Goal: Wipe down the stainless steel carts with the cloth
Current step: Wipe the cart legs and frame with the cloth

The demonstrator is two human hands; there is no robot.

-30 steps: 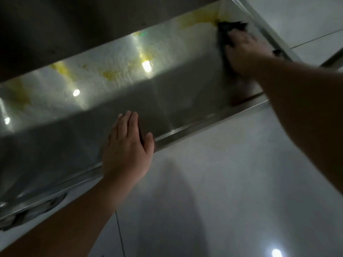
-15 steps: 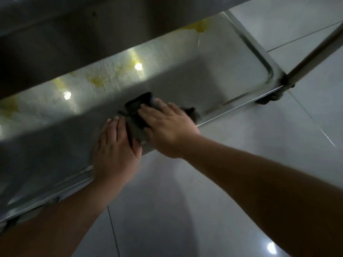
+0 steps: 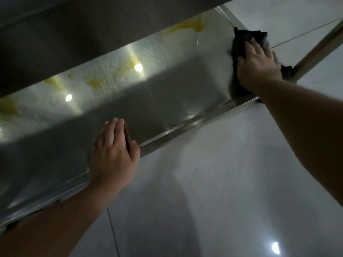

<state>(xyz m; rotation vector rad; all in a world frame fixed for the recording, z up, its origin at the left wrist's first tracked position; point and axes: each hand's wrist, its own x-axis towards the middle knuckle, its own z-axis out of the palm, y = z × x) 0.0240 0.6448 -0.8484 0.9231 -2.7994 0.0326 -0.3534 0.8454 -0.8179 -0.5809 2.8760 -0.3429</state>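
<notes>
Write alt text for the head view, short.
A person's right hand presses a dark cloth flat against the far right end of a steel cart shelf, while the left hand rests flat on its front edge. Yellow stains streak the back of the shelf.

One view only, head-worn, wide-angle, looking forward and steeply down from above the person's arms. Frame tilted: the cart shelf (image 3: 167, 108) runs diagonally from lower left to upper right. An upper shelf (image 3: 92, 34) blocks the top left. Close range; both forearms enter from the bottom and right edges. Tiled floor (image 3: 222, 182) fills the lower right. No second view to share anything.
</notes>
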